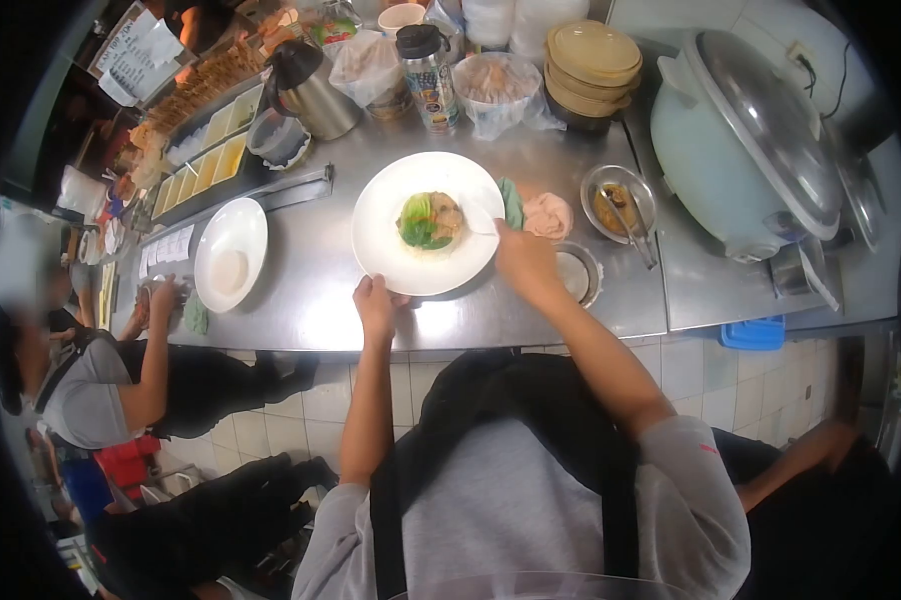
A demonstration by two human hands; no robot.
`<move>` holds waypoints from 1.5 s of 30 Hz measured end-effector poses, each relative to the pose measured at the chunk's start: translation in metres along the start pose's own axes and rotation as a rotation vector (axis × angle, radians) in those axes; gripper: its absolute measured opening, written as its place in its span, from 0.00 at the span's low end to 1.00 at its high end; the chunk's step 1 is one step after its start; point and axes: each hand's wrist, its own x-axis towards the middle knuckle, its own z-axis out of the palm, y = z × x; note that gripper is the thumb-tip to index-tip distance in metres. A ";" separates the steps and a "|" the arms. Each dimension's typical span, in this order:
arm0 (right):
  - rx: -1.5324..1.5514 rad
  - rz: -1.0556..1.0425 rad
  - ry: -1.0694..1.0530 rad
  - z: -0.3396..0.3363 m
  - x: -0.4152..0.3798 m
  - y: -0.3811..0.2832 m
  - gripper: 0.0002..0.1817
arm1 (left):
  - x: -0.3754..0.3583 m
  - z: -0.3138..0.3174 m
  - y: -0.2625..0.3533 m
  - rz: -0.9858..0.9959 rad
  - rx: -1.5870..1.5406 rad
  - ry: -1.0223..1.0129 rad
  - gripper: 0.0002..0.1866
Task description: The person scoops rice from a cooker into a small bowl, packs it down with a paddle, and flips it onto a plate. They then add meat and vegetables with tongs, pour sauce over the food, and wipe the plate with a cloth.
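A wide white plate (391, 250) lies before me on the steel counter, with a small mound of food (431, 221) in its middle: green leaves beside brownish pieces. My left hand (376, 303) grips the plate's near rim, its fingers partly hidden beneath. At the plate's right edge, my right hand (527, 262) is closed on a white, spoon-like utensil (479, 226) that reaches over the plate towards the food. Just beyond that hand are a crumpled pink cloth (548, 215) and a green cloth (511, 203). A small round metal dish (575, 272) sits right of my wrist.
Left stands another white plate (233, 225) holding a pale round mound, near a co-worker's hands (158, 300). A metal bowl with a utensil (619, 204) and a large lidded cooker (731, 150) are right. Behind are a flask (316, 90), tumbler (429, 85) and stacked bowls (593, 60).
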 end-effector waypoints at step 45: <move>0.028 0.125 0.008 -0.007 -0.023 -0.028 0.21 | -0.029 -0.002 0.004 -0.188 -0.074 0.063 0.14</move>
